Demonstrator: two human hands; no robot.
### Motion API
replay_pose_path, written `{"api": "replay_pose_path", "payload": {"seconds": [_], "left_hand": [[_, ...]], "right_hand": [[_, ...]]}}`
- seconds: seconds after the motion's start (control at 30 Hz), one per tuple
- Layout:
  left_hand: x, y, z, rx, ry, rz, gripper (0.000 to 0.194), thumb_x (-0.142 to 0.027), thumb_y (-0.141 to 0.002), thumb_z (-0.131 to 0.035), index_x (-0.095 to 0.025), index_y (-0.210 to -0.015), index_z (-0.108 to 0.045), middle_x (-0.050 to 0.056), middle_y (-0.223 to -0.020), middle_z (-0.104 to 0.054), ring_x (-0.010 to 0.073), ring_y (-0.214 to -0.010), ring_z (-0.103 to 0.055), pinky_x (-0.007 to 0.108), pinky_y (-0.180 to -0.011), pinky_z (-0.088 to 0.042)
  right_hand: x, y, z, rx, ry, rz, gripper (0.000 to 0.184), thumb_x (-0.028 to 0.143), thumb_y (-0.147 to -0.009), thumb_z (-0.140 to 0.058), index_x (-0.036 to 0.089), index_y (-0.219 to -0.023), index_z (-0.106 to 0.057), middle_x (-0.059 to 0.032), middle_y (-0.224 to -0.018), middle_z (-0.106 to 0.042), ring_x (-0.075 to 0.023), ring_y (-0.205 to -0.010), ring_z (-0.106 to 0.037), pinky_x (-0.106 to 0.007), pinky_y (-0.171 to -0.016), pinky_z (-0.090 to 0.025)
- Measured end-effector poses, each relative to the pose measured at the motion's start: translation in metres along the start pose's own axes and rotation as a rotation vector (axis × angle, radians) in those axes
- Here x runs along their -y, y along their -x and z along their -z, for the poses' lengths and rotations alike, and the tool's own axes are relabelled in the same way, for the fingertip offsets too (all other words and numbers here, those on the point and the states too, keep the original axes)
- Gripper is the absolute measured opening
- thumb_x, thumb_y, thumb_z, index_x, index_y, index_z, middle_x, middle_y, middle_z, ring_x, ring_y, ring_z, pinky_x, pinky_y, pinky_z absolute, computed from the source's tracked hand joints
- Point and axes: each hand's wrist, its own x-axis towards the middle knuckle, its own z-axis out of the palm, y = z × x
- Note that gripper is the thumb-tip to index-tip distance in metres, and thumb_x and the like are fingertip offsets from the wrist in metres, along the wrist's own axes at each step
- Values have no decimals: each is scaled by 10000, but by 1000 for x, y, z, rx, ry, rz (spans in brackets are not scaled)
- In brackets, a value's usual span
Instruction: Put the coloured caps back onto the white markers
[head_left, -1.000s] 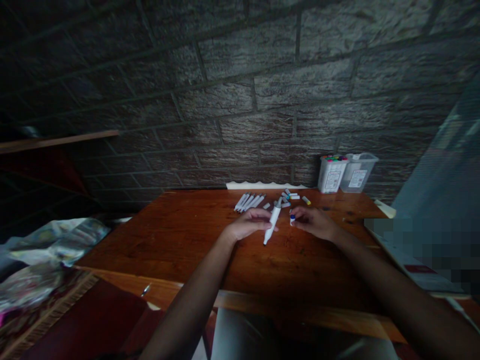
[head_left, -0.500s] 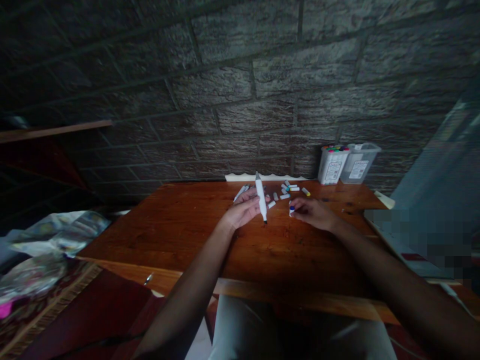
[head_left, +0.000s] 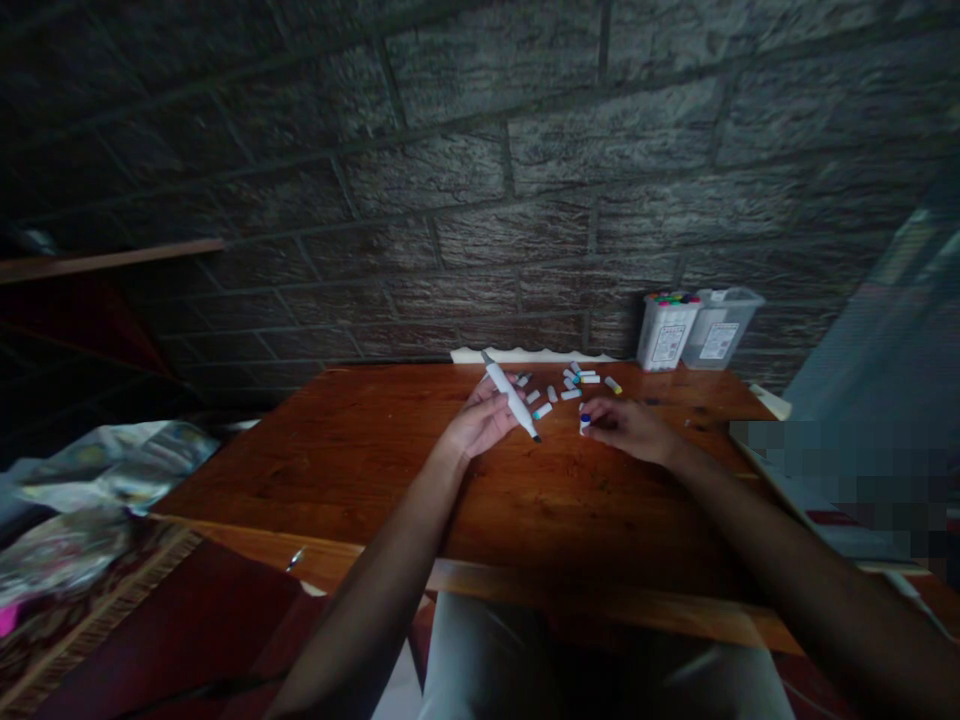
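Head view: left fingers [head_left: 492, 408] pinch the white marker [head_left: 513, 399] over the table [head_left: 337, 450], right fingers [head_left: 600, 408] a blue-ended cap [head_left: 585, 425]; I'd judge the marker light, stiff, smooth, best held mid-barrel.

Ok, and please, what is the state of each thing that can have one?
Marker: uncapped at both ends, tilted, in the left hand
Blue-ended cap: off the marker, pinched by the right hand
Loose caps: scattered on the table
Pen tub: upright, holding colourful-ended pens
Clear tub: upright, beside the pen tub
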Motion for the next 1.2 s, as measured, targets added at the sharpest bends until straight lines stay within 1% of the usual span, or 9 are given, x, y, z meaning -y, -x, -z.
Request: {"api": "replay_pose_path", "payload": {"seconds": [0.17,0.27,0.4,0.53,0.67,0.77,0.9,1.03,1.2], "left_hand": [[1,0,2,-28,-1,6,262,-117,-668,-752,-173,-899,-641,14,-757,-691,146,-701,-668,290,-707,-541],[1,-1,3,-20,4,9,276,-117,-662,-755,-169,-912,-650,20,-768,-693,145,-711,-665,287,-713,-537],[1,-2,1,-38,-5,16,254,-113,-686,-733,-163,-921,-650,31,-796,-697,156,-750,-671,301,-749,-535],[-2,-3,-1,-61,7,1,220,-99,-718,-693,-172,-918,-640,41,-840,-703,178,-824,-677,335,-806,-530],[-4,-4,-4,-94,25,-28,248,-102,-744,-662,-189,-975,-634,35,-844,-702,173,-840,-674,344,-831,-524],[-5,-5,-4,-118,23,-35,245,-111,-754,-652,-196,-982,-629,32,-851,-699,171,-843,-672,339,-829,-521],[-5,-5,-4,-119,21,-37,256,-110,-742,-659,-199,-981,-631,33,-861,-698,177,-850,-667,336,-809,-519],[-5,-5,-4,-120,19,-33,262,-112,-736,-656,-200,-981,-629,33,-867,-698,181,-853,-663,340,-808,-517],[-5,-5,-5,-121,10,-30,318,-112,-736,-657,-203,-1037,-613,24,-856,-694,169,-822,-662,329,-798,-518]], "right_hand": [[-2,0,-1,-10,6,-3,221,344,-764,-647,218,-944,-643,-30,-893,-687,-174,-796,-652,-339,-773,-530],[-1,0,-1,-5,10,-6,216,348,-766,-641,216,-936,-639,-28,-880,-683,-170,-779,-647,-331,-759,-523],[2,0,1,6,42,-24,213,352,-768,-636,212,-928,-631,-22,-841,-667,-158,-745,-629,-310,-728,-511],[5,1,1,-11,96,-34,217,336,-764,-633,207,-938,-611,-6,-777,-634,-146,-698,-600,-285,-679,-490],[7,2,1,-43,128,9,145,315,-787,-596,214,-889,-571,-6,-794,-621,-148,-714,-587,-290,-695,-482],[8,2,0,-11,109,33,128,310,-801,-581,213,-883,-560,-10,-804,-622,-154,-741,-592,-295,-712,-484],[9,2,-1,32,62,50,153,320,-806,-588,206,-907,-601,-24,-852,-647,-158,-766,-609,-294,-713,-494],[10,2,0,57,64,42,183,326,-800,-603,197,-921,-646,-47,-939,-680,-168,-800,-630,-309,-747,-503],[9,2,2,61,104,35,181,293,-800,-598,194,-937,-665,-36,-908,-696,-152,-744,-630,-295,-715,-497]]}}
